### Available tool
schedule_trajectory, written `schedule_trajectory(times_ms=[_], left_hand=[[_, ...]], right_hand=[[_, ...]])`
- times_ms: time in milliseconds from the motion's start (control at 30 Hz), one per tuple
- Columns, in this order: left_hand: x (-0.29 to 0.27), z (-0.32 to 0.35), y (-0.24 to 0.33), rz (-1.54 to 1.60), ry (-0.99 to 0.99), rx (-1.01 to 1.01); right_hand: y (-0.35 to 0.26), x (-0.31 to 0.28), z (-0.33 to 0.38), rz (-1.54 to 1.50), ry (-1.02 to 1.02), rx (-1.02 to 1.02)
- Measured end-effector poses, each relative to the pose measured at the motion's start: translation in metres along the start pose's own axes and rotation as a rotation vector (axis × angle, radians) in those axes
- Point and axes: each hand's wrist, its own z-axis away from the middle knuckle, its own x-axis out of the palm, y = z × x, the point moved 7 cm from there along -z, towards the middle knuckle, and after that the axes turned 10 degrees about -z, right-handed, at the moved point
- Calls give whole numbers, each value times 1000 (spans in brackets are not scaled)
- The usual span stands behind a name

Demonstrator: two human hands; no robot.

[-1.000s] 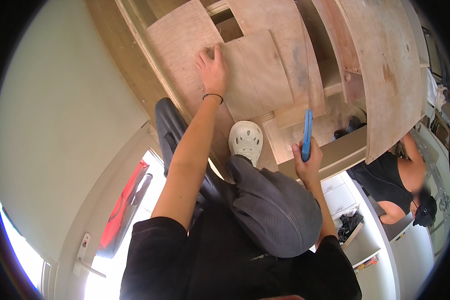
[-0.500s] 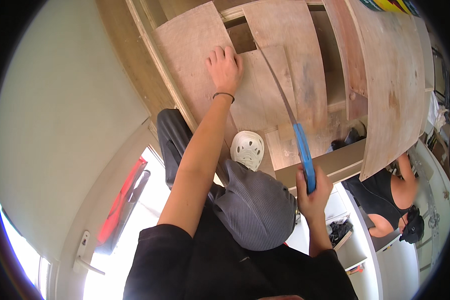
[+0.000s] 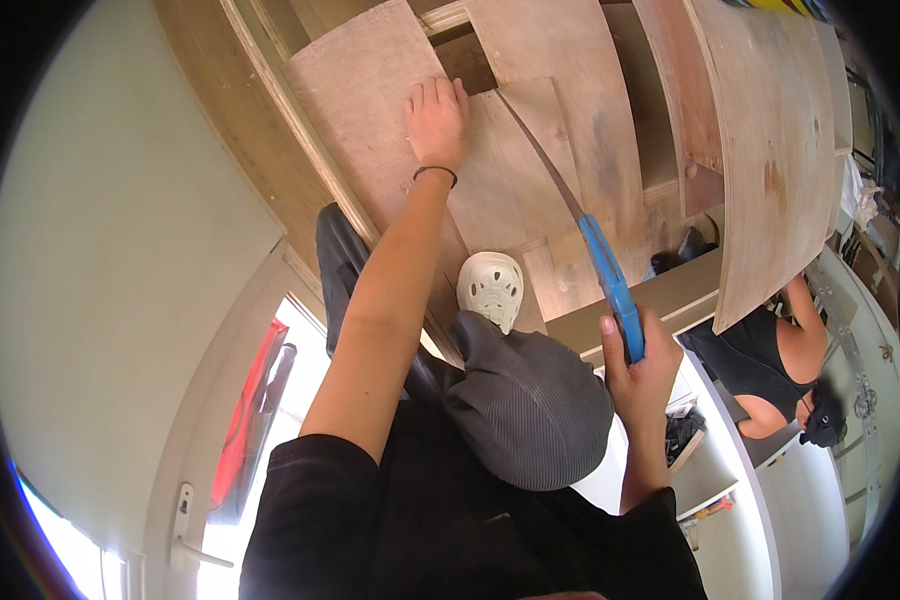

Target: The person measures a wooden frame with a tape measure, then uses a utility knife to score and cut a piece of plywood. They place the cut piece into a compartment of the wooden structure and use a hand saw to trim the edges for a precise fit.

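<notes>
While our right hand (image 3: 647,355) grips the saw (image 3: 598,247), pointing toward eleven o'clock, our left hand (image 3: 437,122) lies palm-down on the boards (image 3: 355,90); we cannot tell whether it grips.

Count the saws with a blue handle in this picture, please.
1. The blue-handled saw is in the right hand, its blade reaching over a wooden board. Others may be hidden in the clutter at the right edge.
</notes>
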Motion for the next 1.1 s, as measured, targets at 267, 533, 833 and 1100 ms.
schedule_trajectory(times_ms=[267, 533, 833, 1100], left_hand=[[3, 8, 0, -31, 112, 0], [0, 22, 6, -109, 120, -1], [-3, 12, 7, -4, 99, -45], [-8, 17, 5, 48, 7, 78]], right_hand=[[34, 6, 9, -145, 64, -86], [45, 4, 17, -204, 60, -151], [47, 11, 8, -201, 31, -122], [31, 19, -10, -165, -45, -104]])
